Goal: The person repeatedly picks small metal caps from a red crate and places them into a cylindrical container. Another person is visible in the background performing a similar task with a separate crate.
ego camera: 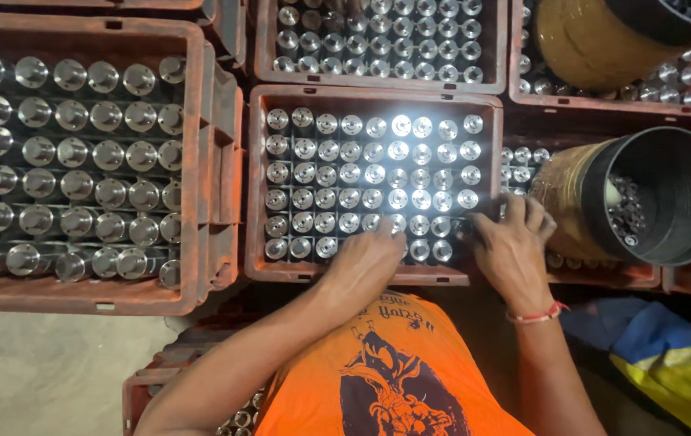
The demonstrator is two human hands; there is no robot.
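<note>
**Rust-red crates crowd a dim workshop floor**

Worn rust-red plastic crates (224,173) stand edge to edge across almost the whole view, their rims scuffed and dusty. A bare patch of pale grey concrete floor (46,371) shows at the lower left, speckled and unswept. At the right, a black ribbed plastic drum (684,234) wrapped in brownish tape lies tilted on a crate, its open mouth facing the camera; a second drum of the same kind (588,40) sits at the top right corner. A crumpled blue and yellow cloth (676,355) lies low at the right. One hard white light falls from above on the middle; the edges stay dim and warm.
</note>
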